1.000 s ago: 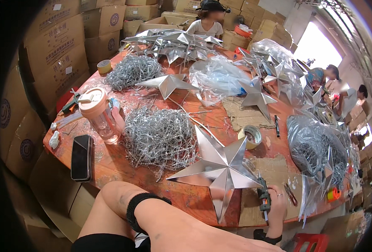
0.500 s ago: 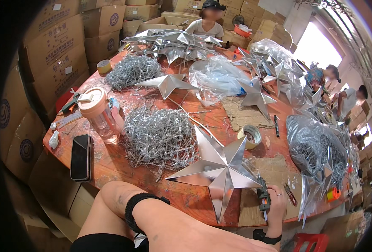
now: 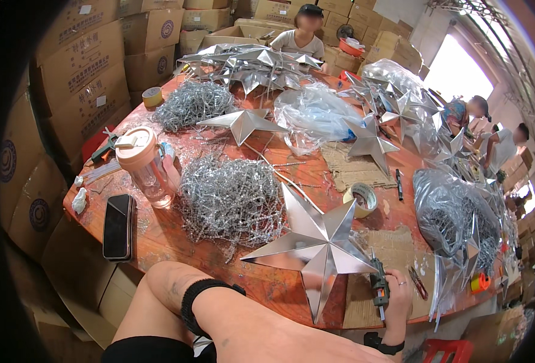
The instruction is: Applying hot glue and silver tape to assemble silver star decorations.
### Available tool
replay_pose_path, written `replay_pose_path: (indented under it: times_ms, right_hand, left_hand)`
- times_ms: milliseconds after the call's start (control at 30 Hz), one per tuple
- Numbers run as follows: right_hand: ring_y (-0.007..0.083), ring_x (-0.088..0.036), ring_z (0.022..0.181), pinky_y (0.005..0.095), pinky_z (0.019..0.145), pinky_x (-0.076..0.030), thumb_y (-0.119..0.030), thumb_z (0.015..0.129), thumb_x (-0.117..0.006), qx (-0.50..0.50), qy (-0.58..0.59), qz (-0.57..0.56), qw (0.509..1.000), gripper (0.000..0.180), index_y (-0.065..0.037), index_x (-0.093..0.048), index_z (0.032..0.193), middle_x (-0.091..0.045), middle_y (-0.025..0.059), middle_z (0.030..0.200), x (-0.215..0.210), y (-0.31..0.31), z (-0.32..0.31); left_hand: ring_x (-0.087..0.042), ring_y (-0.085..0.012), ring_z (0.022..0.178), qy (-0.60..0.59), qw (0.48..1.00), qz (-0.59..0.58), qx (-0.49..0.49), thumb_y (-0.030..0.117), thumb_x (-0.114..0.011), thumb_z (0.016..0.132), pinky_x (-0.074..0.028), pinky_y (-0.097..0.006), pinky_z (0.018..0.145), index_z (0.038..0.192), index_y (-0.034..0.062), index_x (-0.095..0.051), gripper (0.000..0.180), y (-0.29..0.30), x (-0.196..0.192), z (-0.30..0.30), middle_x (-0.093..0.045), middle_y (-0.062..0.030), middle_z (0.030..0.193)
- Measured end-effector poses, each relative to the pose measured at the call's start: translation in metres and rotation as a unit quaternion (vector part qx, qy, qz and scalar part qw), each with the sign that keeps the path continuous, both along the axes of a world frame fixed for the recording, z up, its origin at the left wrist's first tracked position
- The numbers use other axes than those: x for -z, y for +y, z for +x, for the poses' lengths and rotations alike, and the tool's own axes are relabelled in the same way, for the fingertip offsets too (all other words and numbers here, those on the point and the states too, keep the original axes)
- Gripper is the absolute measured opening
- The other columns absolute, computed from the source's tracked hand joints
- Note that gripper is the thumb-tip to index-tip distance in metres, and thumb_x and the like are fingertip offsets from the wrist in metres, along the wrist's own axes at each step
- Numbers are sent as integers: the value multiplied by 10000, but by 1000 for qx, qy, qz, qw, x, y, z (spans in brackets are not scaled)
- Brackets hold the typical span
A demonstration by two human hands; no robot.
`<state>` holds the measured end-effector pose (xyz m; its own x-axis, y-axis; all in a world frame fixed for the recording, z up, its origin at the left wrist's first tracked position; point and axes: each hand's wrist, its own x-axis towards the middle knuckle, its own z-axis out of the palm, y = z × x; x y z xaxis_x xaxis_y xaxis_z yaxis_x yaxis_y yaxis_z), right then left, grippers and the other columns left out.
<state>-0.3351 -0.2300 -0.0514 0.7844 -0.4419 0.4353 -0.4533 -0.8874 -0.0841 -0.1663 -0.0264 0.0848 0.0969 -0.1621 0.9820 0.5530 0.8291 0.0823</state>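
Observation:
My right hand (image 3: pixel 398 296) is closed around a dark grey-green hot glue gun (image 3: pixel 379 283), with a pale glue stick out of its rear end. The gun's nozzle points away from me, beside the right tip of a shiny silver five-pointed star (image 3: pixel 327 242). That star lies face up at the near table edge, one point hanging toward me. Across the lower edge runs my bare left arm (image 3: pixel 273 323) with a black band round it; its hand does not show. A cardboard piece (image 3: pixel 364 299) lies under the gun, and small snips (image 3: pixel 418 283) sit right of my right hand.
Silver tinsel (image 3: pixel 231 199) heaps left of the star, near a bottle (image 3: pixel 146 172) and phone (image 3: pixel 117 227). A tape roll (image 3: pixel 363 198), marker (image 3: pixel 398 184) and bagged wire-like tinsel (image 3: pixel 455 212) lie rightward. More stars (image 3: pixel 255 60) pile up before a person (image 3: pixel 304 39).
The whole picture has shifted very slightly down and right. My right hand, the glue gun and the star keep their places relative to each other.

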Motion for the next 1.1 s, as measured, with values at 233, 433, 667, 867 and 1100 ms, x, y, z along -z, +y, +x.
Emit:
replay_pose_path:
  times_ms: [233,433,667,867,1100]
  right_hand:
    - [308,-578,970,389,827,-470,-26,766,-566,10,-1,0,1000,161,-15,-605,922,-621,102,1065,-2,2,-3]
    - [308,-580,966,388,815,-474,-28,763,-573,9,-5,6,1000,159,-19,-602,918,-625,100,1060,-1,1,-1]
    - [306,-579,958,386,808,-476,-28,754,-583,5,0,0,1000,165,-19,-601,918,-626,98,1062,-6,4,1]
    - [309,-578,956,389,807,-476,-23,750,-585,3,-4,0,1000,169,-16,-600,918,-626,100,1063,-2,1,-1]
    - [306,-581,954,388,805,-478,-26,748,-588,0,-4,-2,1000,171,-18,-601,918,-628,99,1065,-1,1,0]
  left_hand:
    - [-453,-456,1269,-5,1000,2,2,717,-273,897,-450,-457,995,1377,-190,-300,1026,-1,-1,-1,-371,-372,1401]
    - [-452,-459,1269,-32,999,-2,-3,716,-272,899,-458,-457,988,1374,-191,-301,1024,-4,4,3,-373,-375,1395]
    - [-449,-462,1271,-22,998,-41,-52,729,-272,887,-454,-463,998,1364,-196,-310,1041,-12,4,3,-377,-379,1389]
    - [-458,-462,1264,-27,1000,9,-7,729,-278,885,-458,-467,993,1357,-198,-321,1040,-5,5,2,-390,-384,1377]
    - [-459,-464,1263,-91,995,-5,-50,726,-297,882,-464,-473,986,1355,-196,-325,1037,-7,8,13,-396,-378,1376]
